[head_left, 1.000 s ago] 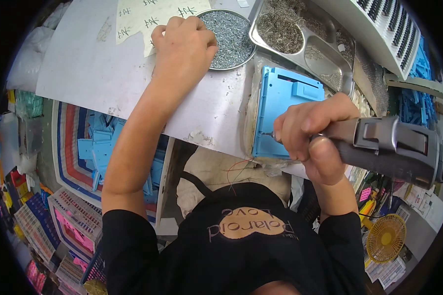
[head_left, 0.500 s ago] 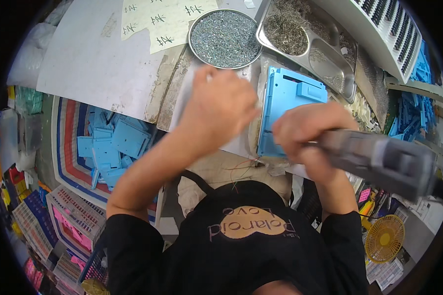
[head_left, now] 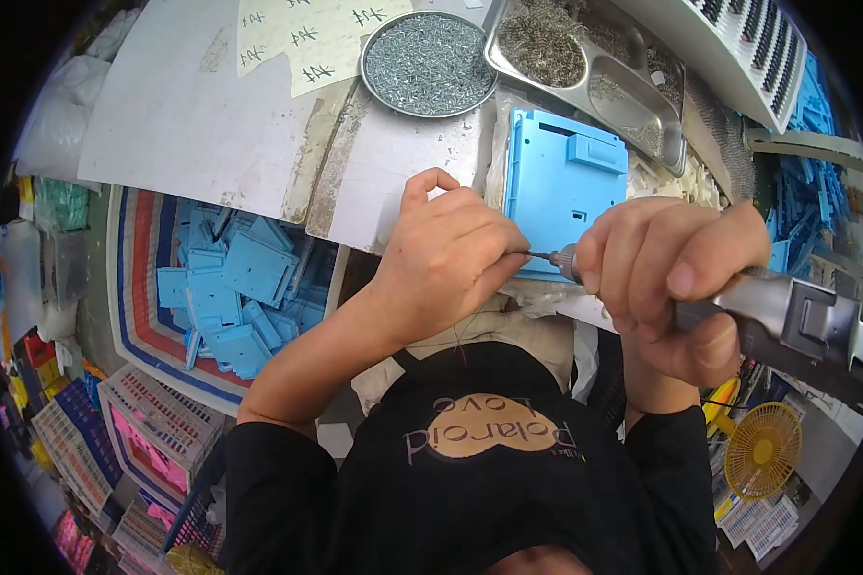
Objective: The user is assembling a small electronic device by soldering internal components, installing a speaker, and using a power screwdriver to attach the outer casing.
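Note:
My right hand (head_left: 676,278) is wrapped around a grey and black electric screwdriver (head_left: 801,321), held sideways with its thin dark bit (head_left: 544,255) pointing left. At the bit's tip, the thumb and forefinger of my left hand (head_left: 446,254) are pinched together. Whatever sits between those fingertips is too small to make out. Just beyond my hands, a light-blue plastic housing (head_left: 551,177) lies on the bench, its near edge partly behind the bit and my right hand.
A round metal dish (head_left: 364,72) of small silvery screws stands beyond my left hand. Right of it is a steel compartment tray (head_left: 676,158) with small metal parts. Blue plastic pieces (head_left: 259,268) fill a striped bag at left. A yellow fan (head_left: 762,450) stands lower right.
My left hand has come down and right from near the dish to the bit's tip. The screwdriver, blurred before, has shifted right, and its bit now shows.

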### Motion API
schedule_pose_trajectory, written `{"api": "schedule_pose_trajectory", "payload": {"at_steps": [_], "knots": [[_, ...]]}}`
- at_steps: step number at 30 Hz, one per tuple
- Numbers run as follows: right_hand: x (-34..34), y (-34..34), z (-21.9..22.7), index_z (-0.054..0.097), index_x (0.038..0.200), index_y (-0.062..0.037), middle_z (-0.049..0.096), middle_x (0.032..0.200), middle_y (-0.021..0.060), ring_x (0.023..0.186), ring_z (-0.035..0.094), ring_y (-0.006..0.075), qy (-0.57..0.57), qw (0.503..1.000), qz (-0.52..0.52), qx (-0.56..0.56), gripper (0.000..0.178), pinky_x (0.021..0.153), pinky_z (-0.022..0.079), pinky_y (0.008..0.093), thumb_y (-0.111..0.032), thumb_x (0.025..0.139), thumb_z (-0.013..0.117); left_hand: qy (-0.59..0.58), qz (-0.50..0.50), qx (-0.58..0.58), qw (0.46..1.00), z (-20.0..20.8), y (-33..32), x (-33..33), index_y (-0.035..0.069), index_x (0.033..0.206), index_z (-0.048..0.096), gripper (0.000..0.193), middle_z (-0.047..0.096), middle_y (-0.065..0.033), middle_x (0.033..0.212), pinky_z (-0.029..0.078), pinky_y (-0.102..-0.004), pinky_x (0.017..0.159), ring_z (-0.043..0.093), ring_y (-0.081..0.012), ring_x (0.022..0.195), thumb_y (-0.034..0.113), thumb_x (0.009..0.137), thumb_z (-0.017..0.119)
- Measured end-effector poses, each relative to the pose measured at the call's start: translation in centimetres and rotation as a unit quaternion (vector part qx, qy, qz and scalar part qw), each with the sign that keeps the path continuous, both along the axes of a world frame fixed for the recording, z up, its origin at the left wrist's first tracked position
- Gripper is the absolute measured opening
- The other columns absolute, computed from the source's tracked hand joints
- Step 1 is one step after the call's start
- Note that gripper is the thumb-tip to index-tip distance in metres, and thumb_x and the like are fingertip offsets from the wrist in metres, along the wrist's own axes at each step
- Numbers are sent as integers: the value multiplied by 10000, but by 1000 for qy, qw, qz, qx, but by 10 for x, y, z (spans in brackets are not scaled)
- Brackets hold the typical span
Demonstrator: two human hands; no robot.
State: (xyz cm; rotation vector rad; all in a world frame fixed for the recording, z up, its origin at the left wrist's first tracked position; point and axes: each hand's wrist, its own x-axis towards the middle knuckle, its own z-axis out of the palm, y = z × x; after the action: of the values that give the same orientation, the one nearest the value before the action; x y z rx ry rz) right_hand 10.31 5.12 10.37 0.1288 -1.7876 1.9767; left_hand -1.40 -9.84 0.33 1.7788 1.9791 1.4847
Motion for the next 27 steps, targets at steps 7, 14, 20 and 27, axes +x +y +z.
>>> {"api": "schedule_pose_trajectory", "payload": {"at_steps": [7,14,20,27], "knots": [[14,-4,-24,535,1052,-51,569,699,47,588,536,159,10,998,29,-60,315,648,489,349,-250,945,754,46,-54,-79,994,15,-5,-1,86,1104,692,410,700,-61,1226,365,-464,1012,621,-249,1168,122,712,805],[12,-18,-52,529,953,-52,577,625,63,514,559,202,14,995,3,100,202,562,510,371,-139,924,709,88,-110,-148,979,-16,-7,-4,112,1322,652,618,603,-41,1479,356,-520,1063,489,-237,1430,201,728,799],[11,-10,-54,587,938,-33,612,657,79,516,586,222,48,987,15,155,177,558,538,385,-122,890,733,88,-110,-164,976,-1,-1,0,109,1253,692,471,629,-42,1442,367,-490,1054,526,-202,1397,106,783,725],[69,80,-20,558,1149,-60,469,593,-25,500,422,107,94,993,-71,31,263,561,424,317,-299,1038,554,55,-57,-79,994,12,35,16,97,1238,706,434,662,-37,1372,397,-442,1025,607,-284,1163,40,809,671]]}}
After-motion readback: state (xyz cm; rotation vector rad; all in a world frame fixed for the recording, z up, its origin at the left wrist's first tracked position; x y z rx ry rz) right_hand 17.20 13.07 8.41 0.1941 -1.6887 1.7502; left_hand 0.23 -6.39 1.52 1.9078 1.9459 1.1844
